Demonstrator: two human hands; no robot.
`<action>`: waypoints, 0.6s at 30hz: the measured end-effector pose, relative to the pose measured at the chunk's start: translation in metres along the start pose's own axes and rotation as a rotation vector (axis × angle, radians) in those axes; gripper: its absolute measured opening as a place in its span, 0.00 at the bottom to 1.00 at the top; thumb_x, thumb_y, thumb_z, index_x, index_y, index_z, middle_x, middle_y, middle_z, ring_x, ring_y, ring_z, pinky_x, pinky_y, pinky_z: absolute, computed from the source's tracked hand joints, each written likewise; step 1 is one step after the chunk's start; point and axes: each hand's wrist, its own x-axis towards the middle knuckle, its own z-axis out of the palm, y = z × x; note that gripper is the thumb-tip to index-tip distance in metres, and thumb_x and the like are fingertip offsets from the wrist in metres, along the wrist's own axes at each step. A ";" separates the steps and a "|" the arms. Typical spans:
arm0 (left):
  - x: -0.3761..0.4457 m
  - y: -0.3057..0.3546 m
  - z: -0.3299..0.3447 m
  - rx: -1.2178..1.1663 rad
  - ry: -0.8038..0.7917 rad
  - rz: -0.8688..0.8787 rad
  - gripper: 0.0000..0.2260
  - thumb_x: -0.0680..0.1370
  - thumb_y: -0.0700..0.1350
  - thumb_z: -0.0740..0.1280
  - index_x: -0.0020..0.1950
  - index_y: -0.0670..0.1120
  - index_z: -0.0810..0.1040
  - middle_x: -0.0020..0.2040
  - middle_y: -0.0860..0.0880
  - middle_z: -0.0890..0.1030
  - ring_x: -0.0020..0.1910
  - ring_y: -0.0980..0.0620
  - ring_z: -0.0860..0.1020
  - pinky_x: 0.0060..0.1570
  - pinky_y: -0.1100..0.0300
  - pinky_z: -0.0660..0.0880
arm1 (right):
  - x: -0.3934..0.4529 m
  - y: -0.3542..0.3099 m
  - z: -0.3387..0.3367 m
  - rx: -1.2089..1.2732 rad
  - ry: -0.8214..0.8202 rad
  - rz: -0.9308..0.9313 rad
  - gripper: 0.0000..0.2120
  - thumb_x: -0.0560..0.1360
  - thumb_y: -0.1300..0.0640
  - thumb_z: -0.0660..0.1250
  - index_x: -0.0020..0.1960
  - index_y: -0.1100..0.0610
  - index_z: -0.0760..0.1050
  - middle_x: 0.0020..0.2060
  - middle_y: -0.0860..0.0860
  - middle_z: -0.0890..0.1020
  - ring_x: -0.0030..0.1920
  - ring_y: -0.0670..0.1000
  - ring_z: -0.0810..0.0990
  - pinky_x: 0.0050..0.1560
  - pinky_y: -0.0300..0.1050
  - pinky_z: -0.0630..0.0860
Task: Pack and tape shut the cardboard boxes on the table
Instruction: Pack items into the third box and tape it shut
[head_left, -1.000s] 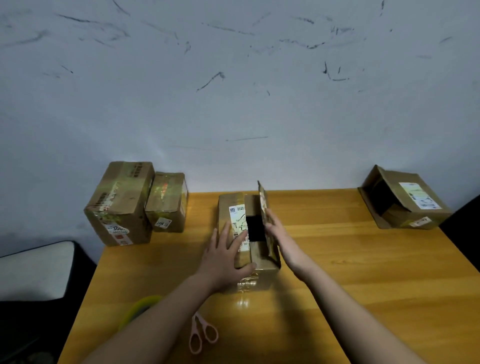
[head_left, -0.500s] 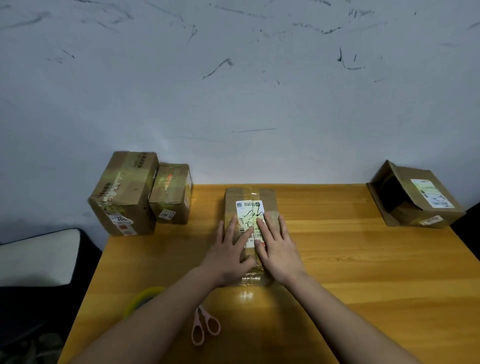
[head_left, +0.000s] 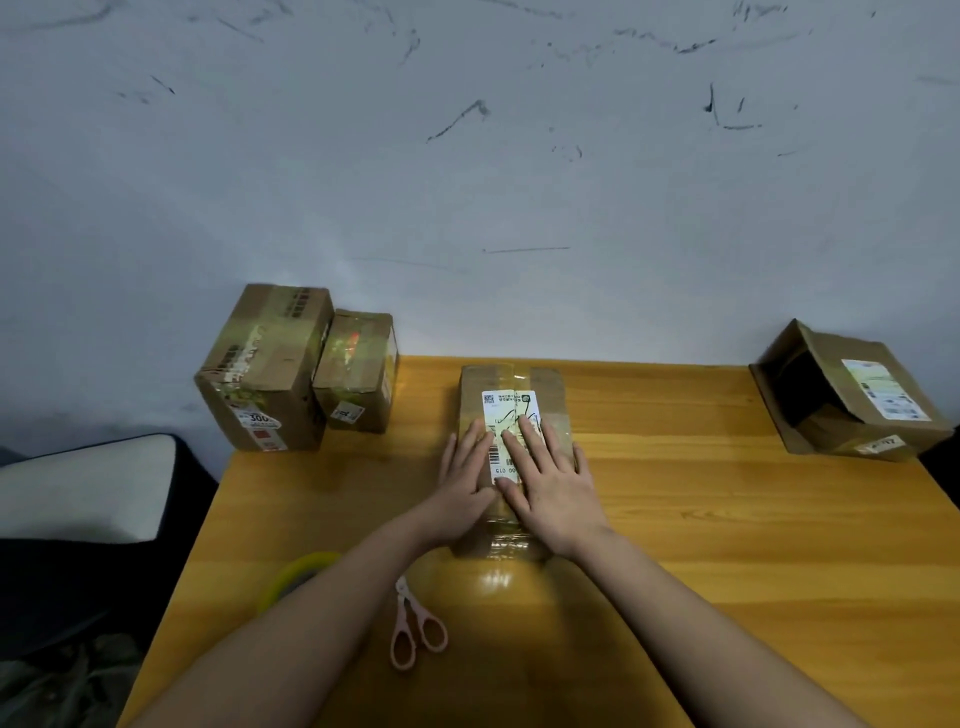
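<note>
Fingers straight and spread a little, both hands lie flat, palms down, on top of the middle cardboard box (head_left: 511, 395), pressing its two top flaps closed; nothing is gripped. The left hand (head_left: 464, 480) covers the left flap and the right hand (head_left: 545, 480) the right flap, thumbs almost meeting over the seam, and both bare forearms reach in from the lower edge of the view. This box sits at the middle of the wooden table (head_left: 727, 545), towards its far edge, and a white shipping label (head_left: 506, 410) with barcodes and a black scribble spans the seam between the flaps; what is inside cannot be seen. At the table's far left corner stand a taller box (head_left: 265, 369) and a smaller box (head_left: 358, 371), touching side by side, both closed and banded with glossy tape. At the far right an open box (head_left: 852, 395) lies tipped on its side, its dark mouth facing left, contents not discernible. Near the left forearm a roll of yellow-green tape (head_left: 298, 574) lies partly hidden by the arm, and pink-handled scissors (head_left: 413, 631) rest just beside it on the smooth, shiny orange-brown wood.
</note>
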 end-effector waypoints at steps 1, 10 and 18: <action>-0.002 -0.002 -0.007 -0.069 0.002 0.008 0.29 0.80 0.38 0.59 0.78 0.51 0.53 0.78 0.58 0.45 0.77 0.54 0.41 0.74 0.52 0.46 | -0.001 -0.002 -0.006 -0.011 -0.006 0.002 0.36 0.74 0.32 0.34 0.79 0.45 0.44 0.76 0.44 0.37 0.77 0.50 0.37 0.76 0.60 0.45; -0.090 -0.068 -0.055 0.049 0.322 -0.250 0.08 0.81 0.42 0.60 0.54 0.55 0.75 0.53 0.54 0.80 0.51 0.57 0.78 0.49 0.62 0.76 | 0.006 -0.046 -0.043 0.245 0.590 -0.069 0.23 0.76 0.46 0.55 0.66 0.54 0.72 0.63 0.50 0.75 0.65 0.52 0.71 0.62 0.51 0.68; -0.139 -0.131 -0.008 0.954 -0.245 -0.479 0.31 0.75 0.57 0.67 0.73 0.48 0.60 0.70 0.46 0.66 0.70 0.45 0.64 0.73 0.47 0.53 | -0.007 -0.136 0.009 0.433 0.342 -0.396 0.09 0.75 0.58 0.66 0.54 0.54 0.78 0.51 0.49 0.79 0.53 0.50 0.75 0.51 0.45 0.76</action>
